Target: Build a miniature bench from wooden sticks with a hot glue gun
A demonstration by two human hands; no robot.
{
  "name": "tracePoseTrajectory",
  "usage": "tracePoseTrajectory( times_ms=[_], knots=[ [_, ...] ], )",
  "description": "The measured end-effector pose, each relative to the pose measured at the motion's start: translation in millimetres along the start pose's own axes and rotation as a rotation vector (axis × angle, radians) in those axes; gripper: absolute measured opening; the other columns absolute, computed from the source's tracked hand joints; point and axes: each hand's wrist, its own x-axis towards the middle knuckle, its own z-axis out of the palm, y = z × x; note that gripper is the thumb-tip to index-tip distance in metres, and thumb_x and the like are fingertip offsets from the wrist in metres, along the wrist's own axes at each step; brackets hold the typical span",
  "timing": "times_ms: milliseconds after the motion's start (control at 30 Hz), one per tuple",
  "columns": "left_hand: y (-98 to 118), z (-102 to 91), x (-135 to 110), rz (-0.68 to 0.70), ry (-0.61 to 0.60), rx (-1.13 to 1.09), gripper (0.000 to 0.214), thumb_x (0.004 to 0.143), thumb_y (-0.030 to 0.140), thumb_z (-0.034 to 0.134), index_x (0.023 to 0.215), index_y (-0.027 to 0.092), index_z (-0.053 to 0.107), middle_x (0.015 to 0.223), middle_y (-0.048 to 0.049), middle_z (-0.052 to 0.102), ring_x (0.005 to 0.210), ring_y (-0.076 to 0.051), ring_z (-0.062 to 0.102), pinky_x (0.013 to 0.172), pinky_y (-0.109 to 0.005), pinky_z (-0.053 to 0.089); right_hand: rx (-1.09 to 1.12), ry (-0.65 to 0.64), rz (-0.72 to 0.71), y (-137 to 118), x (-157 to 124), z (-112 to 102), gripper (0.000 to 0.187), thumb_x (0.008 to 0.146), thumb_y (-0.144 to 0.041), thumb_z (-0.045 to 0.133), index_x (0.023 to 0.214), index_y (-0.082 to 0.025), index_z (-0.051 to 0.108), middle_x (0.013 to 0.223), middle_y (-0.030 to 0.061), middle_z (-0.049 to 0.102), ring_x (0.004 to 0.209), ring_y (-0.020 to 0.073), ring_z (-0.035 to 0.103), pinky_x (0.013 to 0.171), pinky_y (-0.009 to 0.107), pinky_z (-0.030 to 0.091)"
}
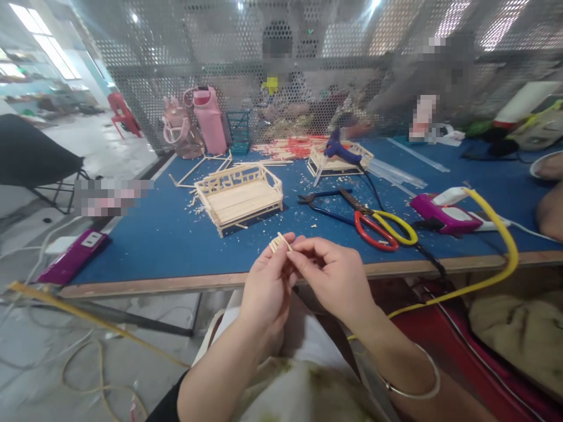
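Observation:
Several short pale wooden sticks (276,241) show between the fingers of my left hand (269,274), which is closed around them just in front of the table edge. My right hand (332,271) meets it from the right, thumb and fingers pinched at the right end of the same sticks. How the sticks are joined, if at all, is too small to tell. Beyond my hands on the blue tabletop stands a small bench (241,199) built of wooden sticks, with a latticed back. To the right lie blue-handled nippers (328,208) and scissors (382,230) with one red and one yellow handle.
A blue glue gun (341,151) rests by a second stick model (325,167). Behind are red-tipped sticks (285,147), a pink bottle (210,120) and a mesh screen. Clear glue sticks (398,174) and a purple power strip (444,214) with a yellow cable (505,234) lie right.

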Motion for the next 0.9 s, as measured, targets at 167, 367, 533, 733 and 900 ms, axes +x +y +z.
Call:
tracePoseTrajectory(
  times_ms=[167,367,533,733,900],
  knots=[
    [-4.5,0.6,2.7,0.046,-0.09,0.014,0.006,0.08,0.022,0.064,0.082,0.017,0.066,0.085,-0.0044,0.074,0.074,-0.013,0.068,0.069,-0.022,0.051,0.172,0.019,0.138,1.3,-0.9,-0.6,0.017,0.077,-0.033,0.06,0.067,-0.019,0.061,0.062,0.0002,0.066,0.052,0.0119,0.058,0.047,0.022,0.046],
    [43.9,-14.8,24.1,0.085,-0.224,0.522,0.021,0.069,0.035,0.074,0.068,0.016,0.065,0.068,-0.0029,0.071,0.068,-0.013,0.064,0.066,-0.022,0.047,-0.046,-0.163,0.065,14.6,38.9,-23.6,0.018,0.078,-0.034,0.059,0.07,-0.018,0.061,0.064,-0.0005,0.063,0.055,0.011,0.054,0.053,0.023,0.044],
    [100.7,-41.9,48.5,0.373,-0.087,1.045,0.028,0.071,0.044,0.071,0.067,0.016,0.07,0.076,-0.0062,0.072,0.071,-0.014,0.06,0.063,-0.021,0.041,-0.212,-0.256,0.212,34.1,109.8,-15.9,0.031,0.072,-0.031,0.068,0.097,-0.016,0.056,0.073,0.0005,0.062,0.052,0.0106,0.051,0.049,0.024,0.039],
    [120.0,-45.5,81.0,0.408,-0.001,0.975,0.025,0.069,0.041,0.072,0.069,0.016,0.072,0.073,-0.0048,0.071,0.07,-0.014,0.058,0.064,-0.023,0.04,-0.3,-0.285,0.149,40.9,146.7,20.7,0.015,0.078,-0.024,0.061,0.09,-0.015,0.058,0.075,0.0041,0.063,0.06,0.0131,0.054,0.059,0.027,0.039],
    [108.3,-9.5,76.0,0.26,-0.136,0.613,0.018,0.071,0.035,0.073,0.075,0.018,0.072,0.086,-0.0027,0.071,0.081,-0.014,0.06,0.069,-0.023,0.044,-0.144,-0.055,-0.082,28.6,132.2,9.4,0.018,0.081,-0.036,0.055,0.079,-0.018,0.054,0.071,0.001,0.058,0.062,0.0133,0.05,0.061,0.027,0.038]
  ],
)
